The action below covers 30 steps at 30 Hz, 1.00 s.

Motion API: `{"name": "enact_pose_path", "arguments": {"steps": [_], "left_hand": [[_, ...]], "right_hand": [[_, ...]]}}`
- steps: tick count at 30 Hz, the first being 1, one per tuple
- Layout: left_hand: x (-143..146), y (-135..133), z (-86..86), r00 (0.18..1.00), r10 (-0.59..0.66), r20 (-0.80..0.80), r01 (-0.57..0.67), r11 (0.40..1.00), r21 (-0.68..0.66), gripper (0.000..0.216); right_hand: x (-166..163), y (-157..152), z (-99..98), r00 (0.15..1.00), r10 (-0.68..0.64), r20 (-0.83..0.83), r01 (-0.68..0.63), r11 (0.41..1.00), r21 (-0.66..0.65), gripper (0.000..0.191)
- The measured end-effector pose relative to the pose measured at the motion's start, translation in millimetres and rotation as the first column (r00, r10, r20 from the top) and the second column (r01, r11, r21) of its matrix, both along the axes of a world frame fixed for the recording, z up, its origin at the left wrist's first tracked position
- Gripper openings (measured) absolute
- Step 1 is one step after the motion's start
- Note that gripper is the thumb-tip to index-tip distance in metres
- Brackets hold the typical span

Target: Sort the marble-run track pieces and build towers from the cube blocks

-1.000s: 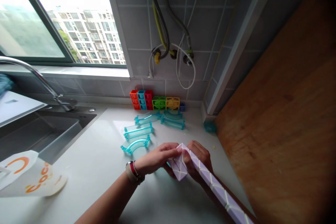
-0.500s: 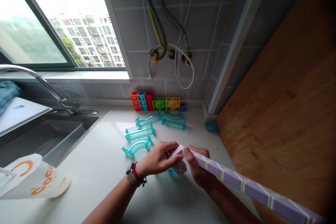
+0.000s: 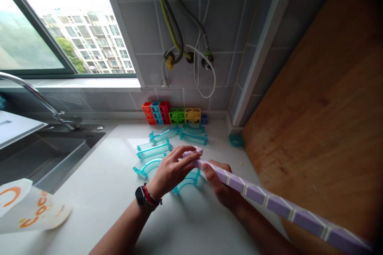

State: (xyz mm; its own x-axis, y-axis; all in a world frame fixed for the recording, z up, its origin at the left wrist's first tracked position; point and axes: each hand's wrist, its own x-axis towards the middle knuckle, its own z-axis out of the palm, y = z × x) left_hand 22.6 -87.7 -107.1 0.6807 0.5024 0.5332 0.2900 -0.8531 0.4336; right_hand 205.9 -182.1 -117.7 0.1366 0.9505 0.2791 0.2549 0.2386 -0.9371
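A long lilac snake puzzle (image 3: 254, 192) of wedge segments with pale seams stretches from the middle of the counter toward the lower right. My right hand (image 3: 220, 183) is closed around it near its far end, thumb on top. At that end, my left hand (image 3: 173, 169), with a watch on its wrist, has its fingers wrapped over the last wedges; part of them is hidden beneath the fingers. Under and beside my left hand lie curved clear-turquoise track pieces (image 3: 188, 181). A straight turquoise track piece (image 3: 153, 149) rests just beyond it.
Colourful open cube blocks (image 3: 172, 113) line the wall. A turquoise piece (image 3: 236, 140) sits in the right corner by a wooden panel (image 3: 311, 127). At left are a sink (image 3: 68, 159), a faucet (image 3: 36, 89) and a paper cup (image 3: 36, 207). Hoses and a white cable (image 3: 214, 77) hang behind.
The puzzle's far end, which was bent downward beneath my left hand, now points up and away. My left hand has shifted over it. The view has moved slightly to the right.
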Motion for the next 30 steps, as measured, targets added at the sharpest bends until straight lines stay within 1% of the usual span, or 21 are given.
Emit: {"name": "enact_pose_path", "arguments": {"steps": [2,5,6,9,10,12,14,15,18,20,24,27,28,30], "left_hand": [[1.2,2.7,-3.9,0.994,0.017,0.105,-0.014,0.999,-0.032,0.043],[4.1,6.4,-7.5,0.970,0.070,0.231,-0.058,0.997,-0.058,0.039],[5.2,7.2,-8.0,0.965,0.083,0.248,-0.069,0.996,-0.064,0.037],[7.7,7.3,-8.3,0.964,0.079,0.253,-0.049,0.991,-0.126,0.032],[8.3,6.7,-8.3,0.965,0.075,0.252,-0.031,0.985,-0.171,0.030],[9.3,5.1,-8.7,0.960,0.092,0.263,-0.013,0.958,-0.287,0.032],[9.8,3.9,-9.1,0.948,0.140,0.284,-0.019,0.920,-0.392,0.035],[9.9,3.7,-9.3,0.942,0.161,0.294,-0.023,0.907,-0.421,0.036],[9.7,4.5,-9.3,0.932,0.169,0.320,-0.004,0.889,-0.458,0.033],[9.3,5.5,-8.9,0.924,0.159,0.348,0.034,0.871,-0.490,0.035],[9.8,6.3,-8.3,0.880,0.167,0.445,0.153,0.787,-0.598,0.047],[13.9,3.5,-8.0,0.822,0.251,0.511,0.208,0.704,-0.679,0.051],[16.0,1.7,-7.7,0.804,0.292,0.517,0.219,0.663,-0.716,0.052],[20.0,-2.7,-6.8,0.782,0.355,0.512,0.268,0.549,-0.792,0.048]], "right_hand": [[-2.4,2.5,-3.1,0.997,-0.013,0.079,0.008,0.998,0.066,0.045],[-5.5,7.0,-10.4,0.980,-0.050,0.194,0.018,0.986,0.166,0.033],[-6.0,8.2,-12.9,0.978,-0.066,0.198,0.029,0.982,0.188,0.030],[-6.2,9.3,-17.4,0.978,-0.097,0.183,0.045,0.962,0.269,0.041],[-5.9,8.8,-17.2,0.975,-0.099,0.200,0.034,0.952,0.305,0.043],[-5.1,7.1,-13.9,0.965,-0.117,0.233,0.023,0.928,0.372,0.037],[-4.4,4.9,-8.0,0.965,-0.157,0.211,0.064,0.918,0.392,0.031],[-4.1,3.8,-4.7,0.967,-0.174,0.185,0.092,0.918,0.386,0.030],[-3.7,0.8,2.7,0.971,-0.193,0.139,0.132,0.924,0.358,0.029],[-4.3,-0.7,3.5,0.969,-0.204,0.142,0.139,0.919,0.370,0.030],[-7.7,-2.1,-4.0,0.957,-0.251,0.144,0.163,0.879,0.448,0.035],[-10.0,-1.3,-12.9,0.951,-0.260,0.168,0.148,0.860,0.488,0.045],[-10.3,-0.8,-15.6,0.949,-0.257,0.181,0.139,0.860,0.491,0.047],[-10.1,0.3,-20.3,0.948,-0.249,0.198,0.125,0.864,0.488,0.049]]}}
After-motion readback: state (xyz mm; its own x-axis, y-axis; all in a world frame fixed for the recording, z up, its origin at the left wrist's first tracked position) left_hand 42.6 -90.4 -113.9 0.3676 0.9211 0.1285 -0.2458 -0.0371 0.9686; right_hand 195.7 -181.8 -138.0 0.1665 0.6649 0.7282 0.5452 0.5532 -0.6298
